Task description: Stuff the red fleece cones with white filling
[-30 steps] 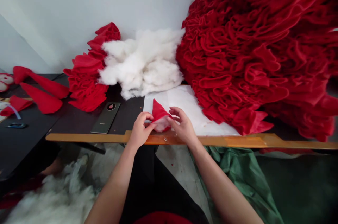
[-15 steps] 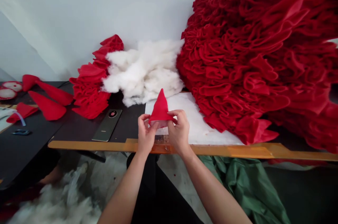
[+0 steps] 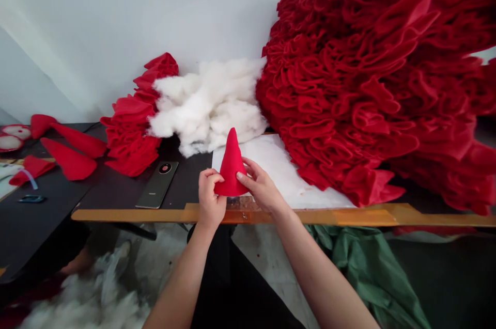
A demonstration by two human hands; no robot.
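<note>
A small red felt cone [image 3: 231, 163] stands point-up near the table's front edge, over a white sheet [image 3: 282, 171]. My left hand [image 3: 210, 196] is closed on the cone's lower left side. My right hand [image 3: 262, 187] pinches its lower right side with thumb and fingers. Behind the cone lies a heap of white stuffing [image 3: 211, 102]. A very large pile of red felt pieces [image 3: 372, 76] fills the right side, and a smaller red stack [image 3: 134, 122] sits left of the stuffing.
A dark phone [image 3: 158, 183] lies flat left of my hands. Finished red cones [image 3: 72, 158] lie on the dark table at far left. The wooden table edge [image 3: 349, 215] runs across; green cloth [image 3: 368, 267] and loose white stuffing [image 3: 81, 303] are below.
The cone went from lying low on the sheet with white stuffing showing at its opening to being lifted and held upright, full and pointed. Both hands stayed on its base.
</note>
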